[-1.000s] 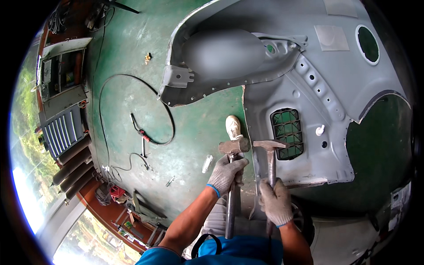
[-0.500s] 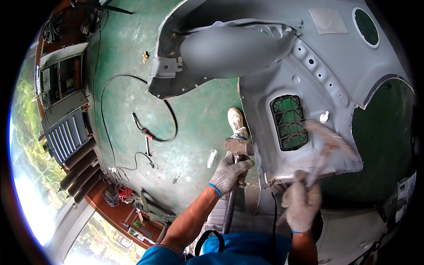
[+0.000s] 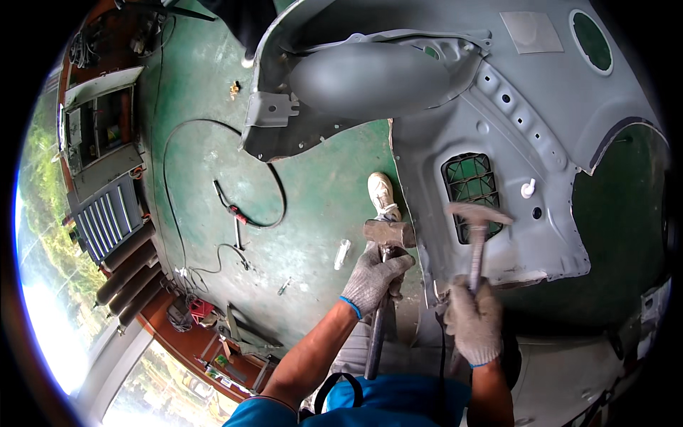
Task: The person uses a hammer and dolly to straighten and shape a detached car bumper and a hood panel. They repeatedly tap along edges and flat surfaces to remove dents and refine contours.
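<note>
Gloved in knit fabric with a blue cuff, my left hand (image 3: 373, 277) is closed around the handle of a sledgehammer (image 3: 386, 233). Its blocky, rusty head sits against or very close to the left edge of a grey car body panel (image 3: 512, 245); I cannot tell if they touch. My right hand (image 3: 473, 322), also gloved, grips the shaft of a body hammer (image 3: 477, 213) with a long narrow head. That head hangs over the panel, in front of the black-ribbed rectangular opening (image 3: 459, 174). A white plug (image 3: 527, 188) sits in the panel right of the opening.
On the green floor to the left lie a looped black hose (image 3: 169, 153) with a red fitting and a clear plastic bottle (image 3: 342, 254). A tool cabinet (image 3: 108, 220) and gas cylinders (image 3: 124, 269) line the left wall. Someone's dark-clothed leg (image 3: 245, 25) shows behind the panel.
The body hammer has swung left across the panel with my right hand. My left hand and the sledgehammer have barely shifted. A person's leg has come into view at the top.
</note>
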`<state>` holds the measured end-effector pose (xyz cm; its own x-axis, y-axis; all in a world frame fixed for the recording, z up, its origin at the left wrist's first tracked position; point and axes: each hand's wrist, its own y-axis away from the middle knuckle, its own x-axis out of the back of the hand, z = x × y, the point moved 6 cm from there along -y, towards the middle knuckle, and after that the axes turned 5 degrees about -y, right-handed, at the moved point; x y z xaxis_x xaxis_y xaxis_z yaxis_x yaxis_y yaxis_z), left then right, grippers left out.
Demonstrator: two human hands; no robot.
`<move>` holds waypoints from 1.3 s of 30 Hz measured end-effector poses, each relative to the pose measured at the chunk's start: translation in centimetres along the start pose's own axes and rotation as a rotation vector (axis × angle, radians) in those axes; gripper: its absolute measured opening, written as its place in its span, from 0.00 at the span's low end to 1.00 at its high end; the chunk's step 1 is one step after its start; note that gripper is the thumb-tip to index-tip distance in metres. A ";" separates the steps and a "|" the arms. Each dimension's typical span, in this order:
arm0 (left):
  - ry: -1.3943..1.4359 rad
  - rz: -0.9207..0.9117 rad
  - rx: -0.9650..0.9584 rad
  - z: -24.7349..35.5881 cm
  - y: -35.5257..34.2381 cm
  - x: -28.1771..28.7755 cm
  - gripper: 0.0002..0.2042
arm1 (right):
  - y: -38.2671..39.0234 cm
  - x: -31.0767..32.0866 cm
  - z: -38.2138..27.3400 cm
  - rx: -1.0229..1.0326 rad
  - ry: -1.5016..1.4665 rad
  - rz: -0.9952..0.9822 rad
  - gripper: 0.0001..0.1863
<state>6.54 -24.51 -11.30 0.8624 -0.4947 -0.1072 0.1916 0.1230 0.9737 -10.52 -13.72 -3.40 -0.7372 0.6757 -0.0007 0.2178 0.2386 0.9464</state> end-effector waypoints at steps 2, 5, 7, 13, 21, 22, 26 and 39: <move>0.004 0.006 0.007 -0.4 0.0 0.2 0.10 | 0.9 0.8 -1.2 0.174 -0.205 0.042 0.05; 0.017 -0.004 -0.001 -0.4 0.2 -0.3 0.10 | 0.3 -0.1 3.4 0.131 -0.113 0.014 0.08; 0.041 0.003 -0.004 -0.5 0.3 -0.1 0.10 | -0.4 -1.7 4.0 0.109 0.329 -0.088 0.11; 0.090 0.056 0.016 -1.7 0.4 0.0 0.09 | -0.6 -0.7 3.8 -0.026 0.136 -0.052 0.11; 0.067 -0.025 0.025 -2.7 0.6 -1.1 0.09 | 0.5 0.8 5.6 0.181 0.341 -0.183 0.09; 0.070 -0.024 0.033 -2.8 0.7 -1.1 0.09 | 0.5 0.7 5.6 0.207 0.379 -0.193 0.08; 0.101 -0.035 0.057 -2.9 0.4 -1.2 0.07 | 2.5 2.0 0.7 0.031 0.046 -0.009 0.12; 0.064 0.020 0.058 -3.0 1.5 -2.0 0.09 | 1.0 1.1 3.2 -0.028 0.401 -0.132 0.18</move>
<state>6.52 -20.76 -10.23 0.8944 -0.4364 -0.0987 0.1485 0.0814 0.9856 -9.08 -10.52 -3.43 -0.9493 0.3143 -0.0020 0.0914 0.2821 0.9550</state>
